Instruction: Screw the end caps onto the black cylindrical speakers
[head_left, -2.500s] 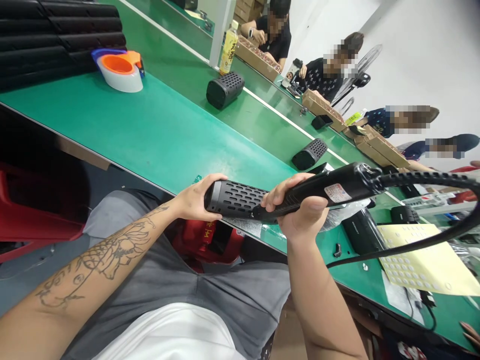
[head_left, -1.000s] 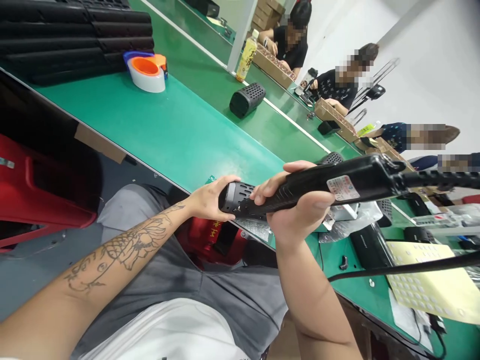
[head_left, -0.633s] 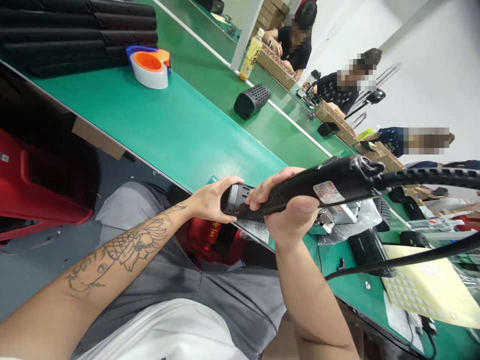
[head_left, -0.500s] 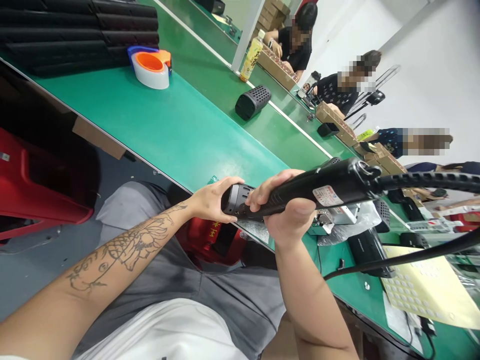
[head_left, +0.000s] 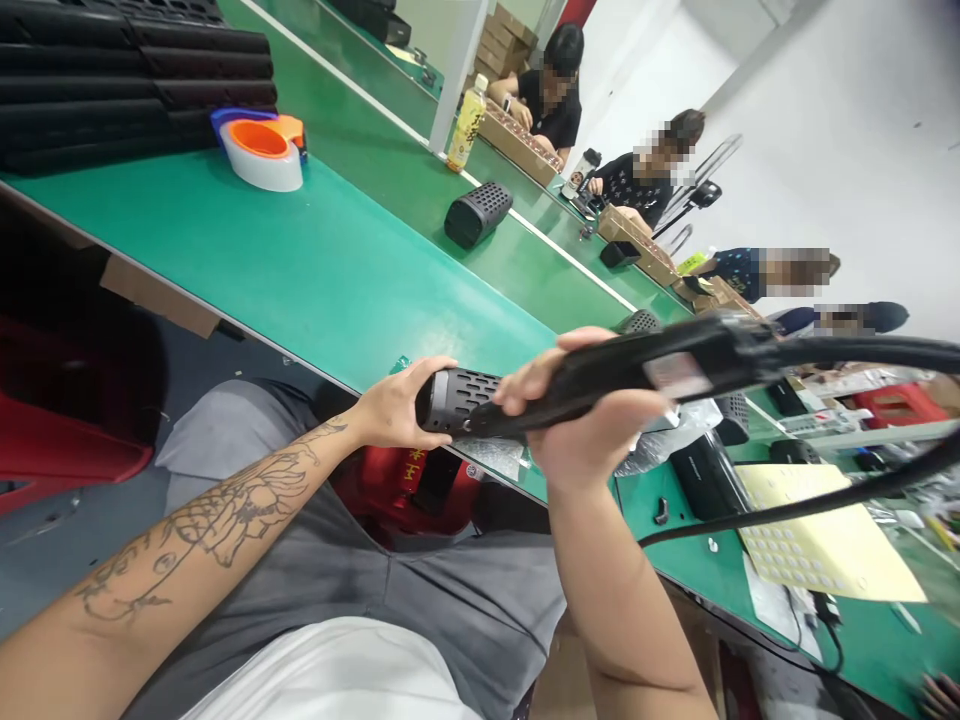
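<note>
My left hand (head_left: 392,408) is closed round the left end of a black perforated speaker shell (head_left: 456,398), held just over the near edge of the green bench (head_left: 315,270). My right hand (head_left: 592,425) grips a black electric screwdriver (head_left: 660,365), whose tip meets the shell's right part. A thick black cable (head_left: 825,500) runs off the tool to the right. The tool's far end is blurred.
Two more black shells (head_left: 476,212) (head_left: 637,322) lie on the belt. An orange and white tape dispenser (head_left: 262,152) and stacked black trays (head_left: 112,70) sit at far left. A yellow sheet of dots (head_left: 817,535) and black boxes (head_left: 705,480) lie right. Several people sit along the far side. A red stool (head_left: 67,440) stands left.
The shell has been turned end-on and pushed further under the tool, so less of it shows. The view has swung slightly; both hands keep their grip.
</note>
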